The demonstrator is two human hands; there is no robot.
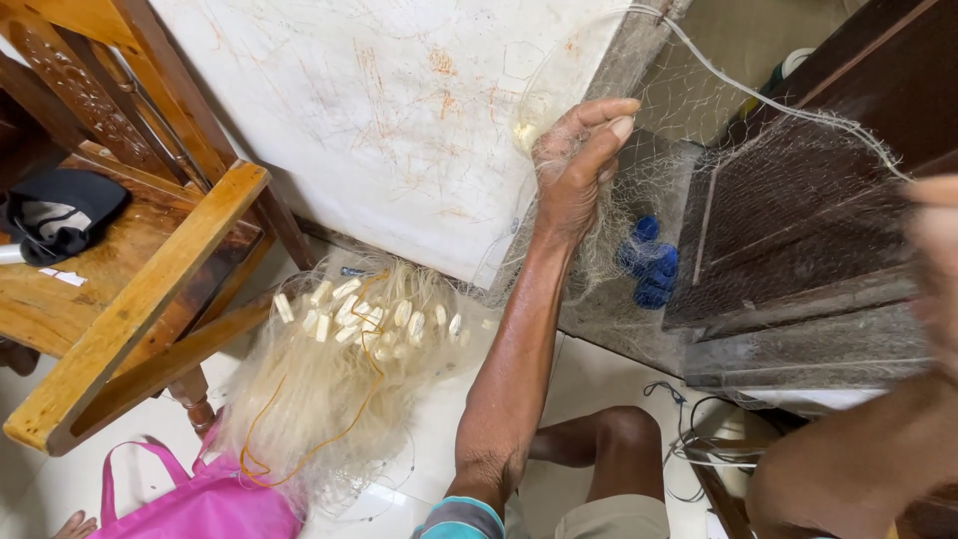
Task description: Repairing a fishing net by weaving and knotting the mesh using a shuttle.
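My left hand (577, 165) is raised in front of me, fingers closed on a fine, pale fishing net (758, 190) that stretches to the right across a dark wooden cabinet. A white cord (758, 95) runs along the net's upper edge. Only a blurred edge of my right hand (936, 260) shows at the far right, close to the camera, with its forearm below; its grip is hidden. On the floor lies a heap of the same net (329, 389) with several small white floats (364, 314) and an orange line through it.
A wooden chair (140, 289) stands at left with a dark cloth on its seat. A pink bag (200, 504) lies at the bottom left. A stained white board (399, 110) leans behind. Blue objects (649, 262) sit behind the net. Cables (689, 439) lie near my knee.
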